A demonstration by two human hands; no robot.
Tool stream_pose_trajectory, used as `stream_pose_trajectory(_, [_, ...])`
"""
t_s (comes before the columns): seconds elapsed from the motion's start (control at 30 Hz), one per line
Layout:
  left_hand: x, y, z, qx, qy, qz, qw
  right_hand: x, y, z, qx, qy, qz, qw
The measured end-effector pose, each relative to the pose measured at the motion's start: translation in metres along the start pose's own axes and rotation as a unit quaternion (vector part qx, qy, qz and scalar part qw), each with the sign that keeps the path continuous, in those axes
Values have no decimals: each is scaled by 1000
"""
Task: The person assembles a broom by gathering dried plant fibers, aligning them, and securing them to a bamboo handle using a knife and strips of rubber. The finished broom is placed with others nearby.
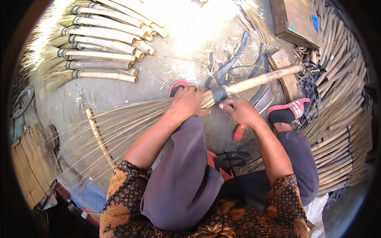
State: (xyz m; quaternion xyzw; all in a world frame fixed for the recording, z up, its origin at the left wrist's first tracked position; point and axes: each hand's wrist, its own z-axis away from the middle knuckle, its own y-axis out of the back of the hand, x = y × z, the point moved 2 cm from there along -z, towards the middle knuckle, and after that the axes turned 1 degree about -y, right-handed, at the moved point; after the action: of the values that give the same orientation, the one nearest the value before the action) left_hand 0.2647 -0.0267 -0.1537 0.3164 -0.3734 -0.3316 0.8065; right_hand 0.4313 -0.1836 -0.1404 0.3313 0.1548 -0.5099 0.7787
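A broom lies slantwise in front of me, its pale bamboo handle (266, 79) toward the upper right and its long straw bristles (139, 113) fanning out to the left. A black rubber strip (219, 94) is wound around the joint between them. My left hand (188, 102) is closed over the bristles just left of that binding, above my raised knee. Just below the binding is my right hand (240, 111), its fingers curled in; what they hold, if anything, is hidden. A knife with a broad blade (264, 101) and an orange-red handle (239, 132) lies beside the right hand.
Finished brooms (103, 37) lie stacked at the upper left. Beneath the handle sits a wooden block (285, 75), near loose black rubber strips (234, 59). Several bamboo handles (337, 59) are piled at the right, by a wooden box (295, 22). A notched stick (99, 137) lies left.
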Motion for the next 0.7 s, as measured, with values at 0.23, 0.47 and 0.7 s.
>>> stream_pose_trajectory(0.23, [7, -21, 12, 100, 4, -73, 992, -52, 21, -90, 76, -33, 281, 956])
stream_pose_trajectory(0.47, [1, -8, 9, 43, -4, -11, 999, -55, 18, -114, 29, 5, 79, 996])
stream_pose_trajectory(0.7, [-34, 1, -21, -159, -64, 290, 942, -29, -4, 2, 94, 100, -366, 921])
